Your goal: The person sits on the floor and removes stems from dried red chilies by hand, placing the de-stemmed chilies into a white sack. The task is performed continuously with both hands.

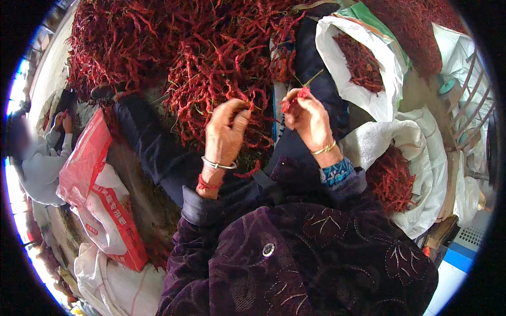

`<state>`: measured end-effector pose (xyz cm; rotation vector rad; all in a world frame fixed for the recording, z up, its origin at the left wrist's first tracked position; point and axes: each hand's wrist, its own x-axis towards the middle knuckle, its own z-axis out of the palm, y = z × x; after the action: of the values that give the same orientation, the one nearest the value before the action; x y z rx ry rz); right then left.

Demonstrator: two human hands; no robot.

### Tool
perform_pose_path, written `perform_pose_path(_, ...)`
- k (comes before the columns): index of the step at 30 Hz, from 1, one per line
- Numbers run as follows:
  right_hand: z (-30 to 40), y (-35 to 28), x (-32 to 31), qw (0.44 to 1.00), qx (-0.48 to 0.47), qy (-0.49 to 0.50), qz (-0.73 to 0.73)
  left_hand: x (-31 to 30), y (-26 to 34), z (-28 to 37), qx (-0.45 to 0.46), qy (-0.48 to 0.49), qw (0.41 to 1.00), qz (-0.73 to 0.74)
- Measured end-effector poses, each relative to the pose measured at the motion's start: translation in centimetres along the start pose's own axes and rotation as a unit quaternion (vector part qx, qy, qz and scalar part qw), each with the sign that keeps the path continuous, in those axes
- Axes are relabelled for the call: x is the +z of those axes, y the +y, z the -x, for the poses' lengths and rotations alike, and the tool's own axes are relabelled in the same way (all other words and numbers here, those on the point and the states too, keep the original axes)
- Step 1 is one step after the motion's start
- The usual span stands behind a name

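Long wrinkled red chilli peppers are heaped in a large pile (158, 43), with part of it between my legs. Over the near part of the pile, my left hand (227, 128) pinches a red chilli (251, 102) between thumb and fingertips. To its right, my right hand (308, 114) is curled around several chillies (290, 103); a pale green stalk (314, 77) sticks up past its fingers. The two hands are apart. One loose chilli (250, 170) lies by my lap, nearer than the left hand.
At right, a white sack (326, 35) and a second woven sack (433, 170) stand open with chillies inside. A red-and-white printed bag (114, 221) leans at my left. Beyond it sits another person (45, 170), hands raised together. Metal bars (470, 94) rise at far right.
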<state>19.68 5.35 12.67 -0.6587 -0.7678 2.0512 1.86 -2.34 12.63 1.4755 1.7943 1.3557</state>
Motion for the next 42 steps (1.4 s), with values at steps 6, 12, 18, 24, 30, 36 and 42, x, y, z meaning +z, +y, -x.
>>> perform_pose_path(6, 4.6, 3.3, 0.8, 0.977, -0.006, 0.030, 0.213, 3.2, 0.3, 3.9, -0.186, -0.160, 0.941, 0.232)
perform_pose_path(12, 5.7, 1.0, 1.2, 0.947, 0.159, -0.057, 0.271, 1.0, 0.5, 4.7, 0.068, 0.007, 0.996, 0.053)
perform_pose_path(18, 6.6, 2.1, 0.4, 0.934, 0.296, -0.135, 0.150, -0.9, 0.4, 5.5, 0.129, -0.171, 0.976, 0.042)
perform_pose_path(24, 6.3, 2.9, -1.4, 0.976, 0.198, -0.090, -0.026, 0.0, 0.9, 6.6, 0.072, -0.114, 0.989, 0.057)
perform_pose_path(30, 6.7, 4.5, 0.3, 0.970, 0.113, -0.154, 0.148, 1.4, -0.5, 7.8, -0.182, -0.182, 0.923, 0.286)
perform_pose_path(36, 6.3, 5.3, 0.5, 0.764, -0.200, -0.064, 0.610, 3.2, -2.4, 8.0, 0.002, -0.155, 0.977, 0.146)
perform_pose_path(42, 6.9, 5.0, 0.5, 0.954, 0.296, -0.016, 0.033, 0.9, -2.1, 8.4, -0.006, -0.251, 0.948, 0.195)
